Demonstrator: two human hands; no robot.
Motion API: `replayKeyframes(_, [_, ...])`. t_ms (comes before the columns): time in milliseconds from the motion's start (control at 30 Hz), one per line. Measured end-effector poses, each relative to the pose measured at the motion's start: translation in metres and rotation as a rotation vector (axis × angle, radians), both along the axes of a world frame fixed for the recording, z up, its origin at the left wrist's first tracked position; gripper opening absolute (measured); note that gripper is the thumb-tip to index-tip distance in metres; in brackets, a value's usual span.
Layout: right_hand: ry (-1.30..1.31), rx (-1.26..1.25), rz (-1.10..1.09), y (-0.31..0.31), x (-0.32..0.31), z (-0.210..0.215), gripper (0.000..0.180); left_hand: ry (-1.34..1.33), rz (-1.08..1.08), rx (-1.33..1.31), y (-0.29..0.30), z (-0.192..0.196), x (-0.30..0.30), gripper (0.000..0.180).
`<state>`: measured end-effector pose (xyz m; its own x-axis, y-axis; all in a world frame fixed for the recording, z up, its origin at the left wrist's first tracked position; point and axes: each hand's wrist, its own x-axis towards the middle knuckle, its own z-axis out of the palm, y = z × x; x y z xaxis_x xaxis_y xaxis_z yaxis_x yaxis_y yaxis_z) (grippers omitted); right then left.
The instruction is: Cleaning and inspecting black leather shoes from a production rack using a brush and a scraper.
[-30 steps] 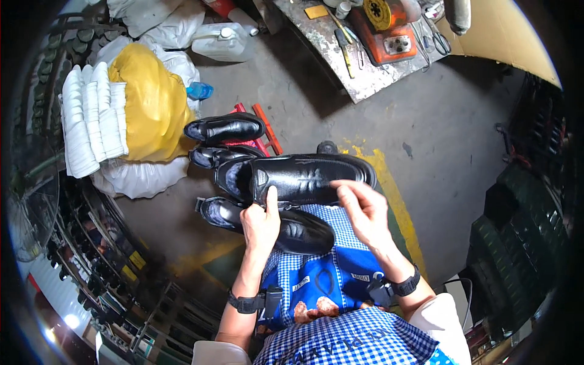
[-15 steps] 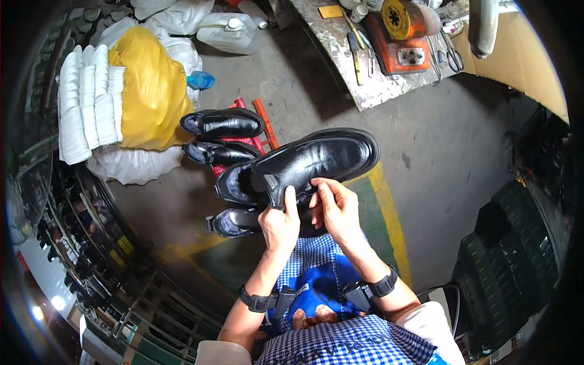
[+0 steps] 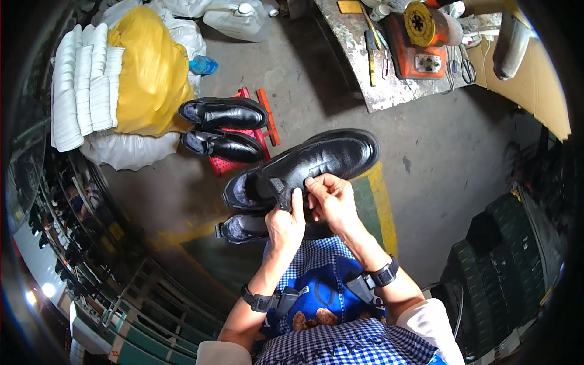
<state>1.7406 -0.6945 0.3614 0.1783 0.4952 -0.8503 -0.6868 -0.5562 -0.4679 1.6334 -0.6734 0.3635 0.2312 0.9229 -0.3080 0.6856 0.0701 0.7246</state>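
Observation:
A black leather slip-on shoe (image 3: 328, 153) with a fuzzy grey lining is held in front of me, its toe pointing to the upper right. My left hand (image 3: 285, 226) grips its near side by the opening, thumb on top beside the elastic gusset. Against the upper, just right of that thumb, the fingers of my right hand (image 3: 334, 205) are pinched together; anything between them is too small to make out. Below lies a second black shoe (image 3: 244, 227), mostly hidden behind my hands, and I cannot tell what supports it.
Another pair of black shoes (image 3: 234, 114) rests on a red stool (image 3: 271, 125) ahead. Farther left is a yellow sack (image 3: 149, 73) beside stacked white padded material (image 3: 85, 91). A worktable (image 3: 389, 97) with an orange machine (image 3: 413, 55) and hand tools stands at the upper right.
My right fingertips have shifted slightly left along the shoe, toward the left thumb. The left hand keeps its grip. The surroundings have shifted a little in view.

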Motion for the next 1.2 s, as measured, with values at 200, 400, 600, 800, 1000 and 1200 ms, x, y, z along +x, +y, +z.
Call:
replayKeyframes(200, [0.026, -0.033, 0.071, -0.007, -0.004, -0.012, 0.025, 0.008, -0.023, -0.026, 0.0, -0.013, -0.008, 0.024])
replayKeyframes(400, [0.511, 0.021, 0.112, -0.025, -0.003, 0.007, 0.021, 0.184, 0.087, -0.067, 0.004, -0.032, -0.011, 0.044])
replayKeyframes(600, [-0.448, 0.563, 0.134, -0.061, 0.062, -0.032, 0.018, 0.191, 0.288, -0.261, 0.009, -0.046, -0.029, 0.04])
replayKeyframes(800, [-0.55, -0.082, -0.111, 0.006, 0.161, -0.147, 0.041, 0.145, 0.338, -0.148, 0.005, -0.066, -0.05, 0.033])
replayKeyframes(1000, [-1.276, -0.37, 0.333, 0.048, 0.243, -0.287, 0.061, 0.197, 0.329, -0.026, 0.006, -0.071, -0.047, 0.027])
replayKeyframes(1200, [-1.485, -0.408, 0.494, 0.063, 0.249, -0.3, 0.039, 0.203, 0.245, -0.017, 0.01, -0.076, -0.054, 0.019])
